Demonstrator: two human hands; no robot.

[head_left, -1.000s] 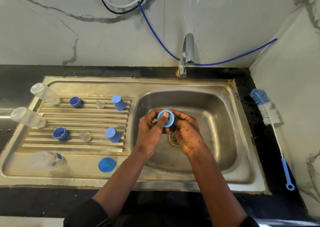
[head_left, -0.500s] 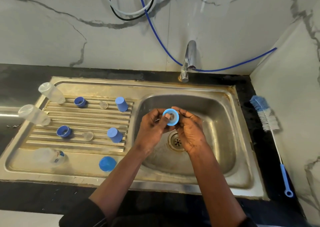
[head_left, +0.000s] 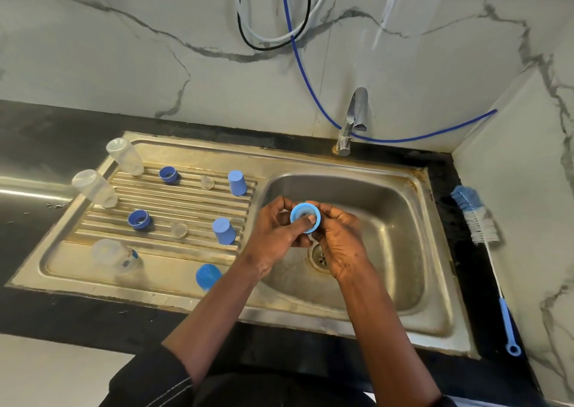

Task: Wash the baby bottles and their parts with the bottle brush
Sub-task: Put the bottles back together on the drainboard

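Over the sink basin [head_left: 388,220] both hands hold a blue bottle ring [head_left: 302,213]. My left hand [head_left: 276,229] grips it with the thumb pushed into its opening. My right hand [head_left: 338,239] cups it from the right. On the drainboard [head_left: 93,270] stand three clear bottles [head_left: 125,155] [head_left: 94,187] [head_left: 116,259], two blue rings [head_left: 168,174] [head_left: 139,219], two clear teats [head_left: 207,182] [head_left: 178,229] and three blue caps [head_left: 237,183] [head_left: 224,231] [head_left: 207,276]. The bottle brush [head_left: 475,217] lies on the black counter at the right.
A steel tap [head_left: 354,121] rises behind the basin; no water runs from it. The drain [head_left: 320,257] shows below my hands. Blue, black and white hoses [head_left: 298,59] hang on the marble wall. A wall closes off the right side beside the brush.
My hands with the blue ring have stayed over the basin, the ring turning slightly between them. The camera has tilted up a little, showing more wall.
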